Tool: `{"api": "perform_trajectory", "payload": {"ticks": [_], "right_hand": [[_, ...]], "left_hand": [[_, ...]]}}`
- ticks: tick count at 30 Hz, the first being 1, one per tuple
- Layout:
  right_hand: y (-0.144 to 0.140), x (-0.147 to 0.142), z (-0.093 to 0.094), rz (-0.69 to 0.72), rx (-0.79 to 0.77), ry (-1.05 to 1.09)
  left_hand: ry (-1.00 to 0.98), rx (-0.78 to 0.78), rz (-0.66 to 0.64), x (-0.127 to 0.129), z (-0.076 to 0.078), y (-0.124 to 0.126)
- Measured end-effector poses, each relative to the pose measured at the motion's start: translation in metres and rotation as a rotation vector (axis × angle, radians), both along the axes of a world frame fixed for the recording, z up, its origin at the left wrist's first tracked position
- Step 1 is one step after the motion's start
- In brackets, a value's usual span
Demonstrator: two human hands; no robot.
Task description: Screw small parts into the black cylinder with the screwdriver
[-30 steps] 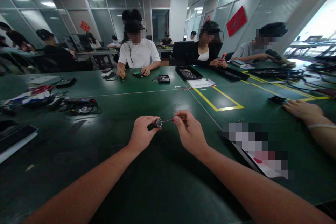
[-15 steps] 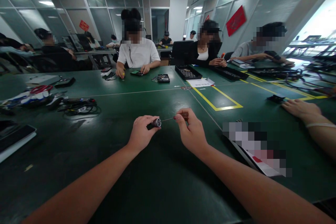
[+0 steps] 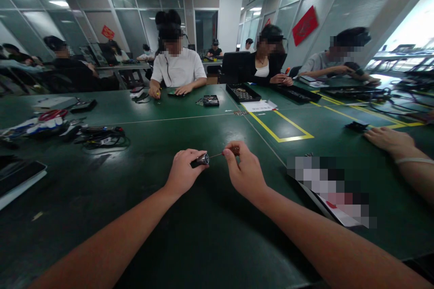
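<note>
Between the thumb and fingers of my left hand [image 3: 185,169] is a small dark cylinder [image 3: 204,159] with a silvery round end facing right. My right hand [image 3: 246,167] is closed around the brown handle of a thin screwdriver [image 3: 235,149]. Its slender shaft points left, and the tip is at or very near the cylinder's round end; whether they touch I cannot tell. Both hands are above the green table [image 3: 190,244]. My fingers cover part of the cylinder and of the handle.
Cables [image 3: 105,137] and a red-handled tool [image 3: 52,115] lie to the left. A partly blurred booklet [image 3: 335,203] is right of my right forearm. At the right edge rests another person's hand [image 3: 389,140]. Across the table people work beside black trays [image 3: 242,94].
The cylinder has turned slightly and its end has shifted a little to the right. My right hand has moved slightly left with the screwdriver, bringing the two closer.
</note>
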State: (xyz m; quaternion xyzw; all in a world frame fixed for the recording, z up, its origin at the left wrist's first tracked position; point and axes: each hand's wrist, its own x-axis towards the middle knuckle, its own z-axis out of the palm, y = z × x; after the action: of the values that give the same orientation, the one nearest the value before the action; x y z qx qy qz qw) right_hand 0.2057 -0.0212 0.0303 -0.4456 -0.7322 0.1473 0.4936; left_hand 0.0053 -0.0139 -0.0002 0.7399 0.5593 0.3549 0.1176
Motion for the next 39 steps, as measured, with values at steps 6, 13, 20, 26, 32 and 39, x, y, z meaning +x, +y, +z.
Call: {"api": "perform_trajectory", "payload": {"ticks": [6,13,20,26,32,39], "right_hand": [[0.001,0.002,0.003,-0.036,0.026,0.007],[0.0,0.003,0.002,0.004,0.01,0.04],[-0.002,0.004,0.003,-0.012,0.067,0.161],[-0.003,0.004,0.006,-0.041,0.092,0.144],[-0.003,0.005,0.006,-0.043,0.12,0.129],[-0.003,0.006,0.006,-0.022,0.141,0.144]], "left_hand": [[-0.002,-0.002,0.01,-0.001,-0.002,0.001],[-0.017,-0.007,0.015,-0.002,-0.001,0.001],[-0.155,-0.055,0.024,0.0,0.0,-0.002],[-0.108,-0.133,-0.04,0.007,0.01,-0.007],[0.084,-0.304,-0.114,0.025,0.022,-0.003],[0.202,-0.296,-0.225,0.053,0.025,0.008]]}}
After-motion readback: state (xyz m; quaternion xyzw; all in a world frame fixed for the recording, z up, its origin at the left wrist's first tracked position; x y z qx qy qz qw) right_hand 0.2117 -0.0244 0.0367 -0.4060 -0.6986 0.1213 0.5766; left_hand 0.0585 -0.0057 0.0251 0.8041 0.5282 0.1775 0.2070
